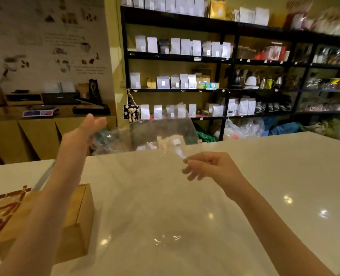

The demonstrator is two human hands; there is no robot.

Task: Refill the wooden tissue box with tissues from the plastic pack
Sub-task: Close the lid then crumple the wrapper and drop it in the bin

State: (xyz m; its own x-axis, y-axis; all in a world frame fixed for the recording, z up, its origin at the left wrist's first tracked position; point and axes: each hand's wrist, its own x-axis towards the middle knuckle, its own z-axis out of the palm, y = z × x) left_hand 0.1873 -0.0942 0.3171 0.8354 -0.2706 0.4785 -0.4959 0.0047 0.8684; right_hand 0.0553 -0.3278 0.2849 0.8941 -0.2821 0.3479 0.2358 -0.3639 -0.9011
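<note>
Holding an empty clear plastic wrapper (161,134) up over the counter (264,176); only the head view is available.

Right hand (207,166): thumb and forefinger pinched on the wrapper's near right edge, other fingers curled under. Left hand (89,128): reached far left, fingers extended and mostly together. It sits at the wrapper's left edge, but blur and the transparent film make it impossible to tell whether it grips the film or just touches it.

Wrapper looks flat and slack, no tissue stack visible inside. A small white label shows near the right-hand pinch. More crumpled clear film lies on the counter near centre, catching glints.

Wooden box (79,220) sits at near left on the counter, partly behind the left forearm. A patterned red and brown sheet (3,208) lies on or beside its left part; cannot tell whether the box is open or whether tissues are in it, since the top is hidden.

Far background: dark shelves (225,56) of pouches and kettles, bagged clutter on the floor beyond the counter's far edge.

Judgement: the pack appears emptied, so the step in hand is likely getting rid of the wrapper, late in the task. Next move calls for a place to drop the film clear of the box, then checking the box top and closing it if it is open. Film is light and clingy, so it may stick to fingers on release.
</note>
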